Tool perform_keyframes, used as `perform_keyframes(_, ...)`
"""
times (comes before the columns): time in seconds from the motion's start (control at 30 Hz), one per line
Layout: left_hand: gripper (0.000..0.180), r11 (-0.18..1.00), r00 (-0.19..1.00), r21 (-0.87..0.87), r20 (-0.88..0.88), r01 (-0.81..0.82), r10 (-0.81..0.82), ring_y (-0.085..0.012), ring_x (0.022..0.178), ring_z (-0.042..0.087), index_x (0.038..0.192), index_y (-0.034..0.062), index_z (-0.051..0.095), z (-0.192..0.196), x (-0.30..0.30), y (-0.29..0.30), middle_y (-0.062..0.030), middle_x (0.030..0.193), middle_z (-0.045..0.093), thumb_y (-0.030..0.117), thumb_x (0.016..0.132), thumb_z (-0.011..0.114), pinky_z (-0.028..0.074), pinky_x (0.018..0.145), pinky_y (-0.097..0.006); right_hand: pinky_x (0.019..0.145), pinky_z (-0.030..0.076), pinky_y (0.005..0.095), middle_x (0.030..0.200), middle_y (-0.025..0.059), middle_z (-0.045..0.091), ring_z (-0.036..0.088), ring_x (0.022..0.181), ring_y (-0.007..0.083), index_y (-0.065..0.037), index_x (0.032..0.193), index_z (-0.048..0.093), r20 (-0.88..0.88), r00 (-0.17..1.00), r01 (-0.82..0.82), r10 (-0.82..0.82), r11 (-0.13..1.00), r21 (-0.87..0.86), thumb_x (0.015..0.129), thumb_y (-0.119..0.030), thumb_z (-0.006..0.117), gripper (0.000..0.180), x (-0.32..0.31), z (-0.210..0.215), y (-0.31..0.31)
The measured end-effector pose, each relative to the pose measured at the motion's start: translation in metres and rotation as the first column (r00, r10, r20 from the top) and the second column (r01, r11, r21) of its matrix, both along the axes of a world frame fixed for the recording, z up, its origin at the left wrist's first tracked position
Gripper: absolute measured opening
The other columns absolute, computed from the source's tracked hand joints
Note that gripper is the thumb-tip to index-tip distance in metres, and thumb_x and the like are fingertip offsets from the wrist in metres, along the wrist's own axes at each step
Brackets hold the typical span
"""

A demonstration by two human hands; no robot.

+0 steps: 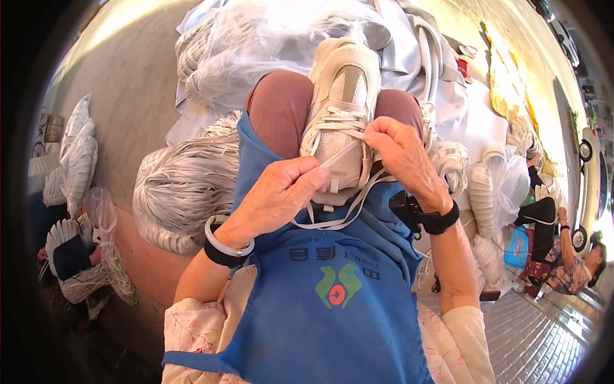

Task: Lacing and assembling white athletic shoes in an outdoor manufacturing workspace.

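A cream-and-white sneaker (348, 80) rests between my knees, toe pointing away from me, its pale laces crossed over the tongue. My left hand (278, 192) is closed in a pinch on a white shoelace (342, 154) at the sneaker's collar. On the other side, my right hand (398, 148) pinches lace too, beside the upper eyelets. A strand stretches between the two hands over the tongue. More lace hangs in a loose loop below the heel, against my blue apron (320, 320).
Left of my thigh lies a thick bundle of whitish laces (188, 189). Clear plastic bags (256, 64) cover a heap beyond my knees. More sneakers (449, 163) lie to the right, near plastic-wrapped bundles (483, 198). Another person (566, 259) sits at the far right.
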State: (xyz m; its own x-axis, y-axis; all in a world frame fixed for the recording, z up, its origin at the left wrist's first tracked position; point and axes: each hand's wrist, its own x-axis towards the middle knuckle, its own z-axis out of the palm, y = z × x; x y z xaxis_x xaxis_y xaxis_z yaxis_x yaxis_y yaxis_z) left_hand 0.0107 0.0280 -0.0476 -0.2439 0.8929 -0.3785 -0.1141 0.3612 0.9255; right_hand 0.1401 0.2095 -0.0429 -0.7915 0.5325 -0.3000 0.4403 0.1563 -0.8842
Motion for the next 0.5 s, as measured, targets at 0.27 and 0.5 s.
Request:
perform_keyframes(0.27,0.036,0.968,0.973,0.117,0.021,0.224,-0.228,-0.0079,0.060,0.039,0.079,0.0029,0.057,0.010,0.021,0.004,0.0017,0.062,0.045,0.029,0.102,0.050,0.037,0.056,-0.026,0.060,0.045,0.0320,0.067,0.0122,0.061,0.058,0.063,0.0170,0.004,0.086,0.062,0.002,0.998,0.058,-0.063,0.933,0.354,0.090,-0.015,0.058,0.020,0.012,0.002,-0.008)
perform_keyframes(0.5,0.039,0.945,0.934,0.200,0.197,0.257,-0.296,-0.0082,0.064,0.043,0.082,0.0033,0.058,0.011,0.059,0.036,0.0012,0.069,0.049,0.031,0.104,0.043,0.039,0.060,-0.025,0.059,0.046,0.0249,0.072,0.0031,0.063,0.055,0.065,0.0080,0.002,0.093,0.066,0.082,0.997,0.022,0.001,0.961,-0.275,0.098,-0.027,0.052,0.033,0.045,0.021,-0.016)
